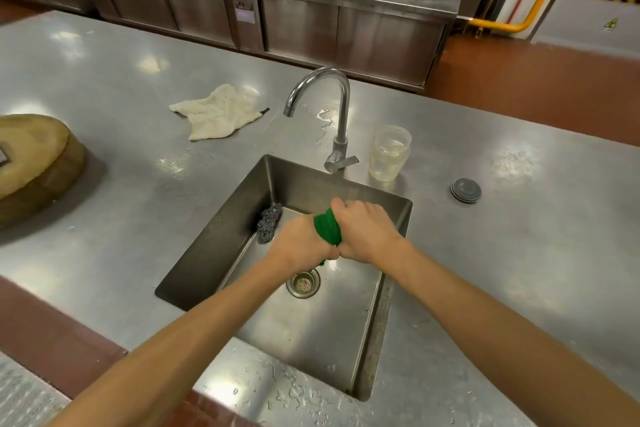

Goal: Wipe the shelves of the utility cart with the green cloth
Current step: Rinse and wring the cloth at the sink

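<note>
You hold the green cloth (327, 230) over the sink (311, 329), with the tap (341, 104) at 12 o'clock from it. Your left hand (300, 240) and right hand (367, 232) are both curled tight round the cloth. I think you are squeezing it out to get ready. The cart is not in sight. Next, find it and rub each shelf.

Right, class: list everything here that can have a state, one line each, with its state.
green cloth: bunched, held over the sink
left grip: holds the green cloth
right grip: holds the green cloth
tap: no water running
plastic jar: upright, lid off
grey lid: lying on the counter
white cloth: crumpled on the counter
drain: unplugged
</note>
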